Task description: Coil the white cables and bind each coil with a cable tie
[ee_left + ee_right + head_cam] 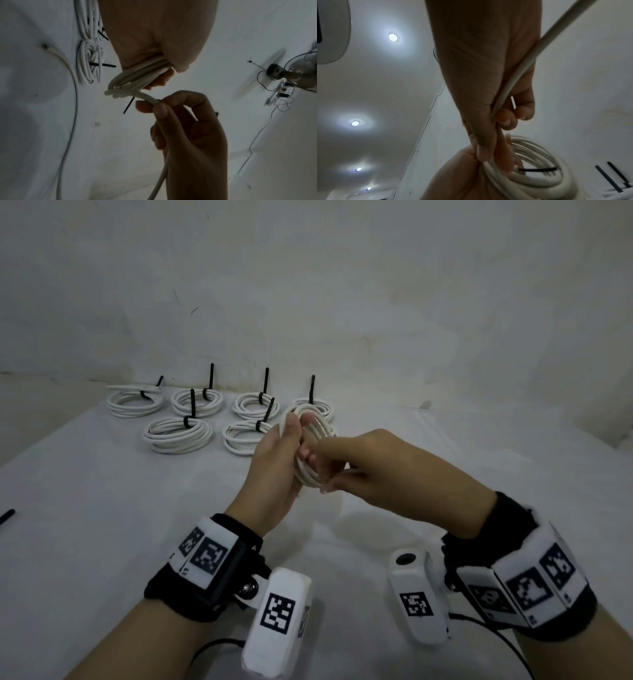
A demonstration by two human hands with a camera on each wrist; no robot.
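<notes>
Left hand (274, 460) clamps the unbound coil (537, 169), right hand (373, 463) pinches the free cable run (147, 98); slack grip likely lets loops spring apart.

A plain indoor room: white-covered table (102, 508), recessed ceiling lights (393, 36), wall fan (295, 75).

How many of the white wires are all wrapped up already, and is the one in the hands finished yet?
Six tied coils sit on the table by the wall, each bound with a black cable tie. A seventh coil is in hand: the left hand grips the loops while the right hand feeds in the loose cable end. Left to do: finish winding and tie it. One spare tie lies at the table's left edge.
</notes>
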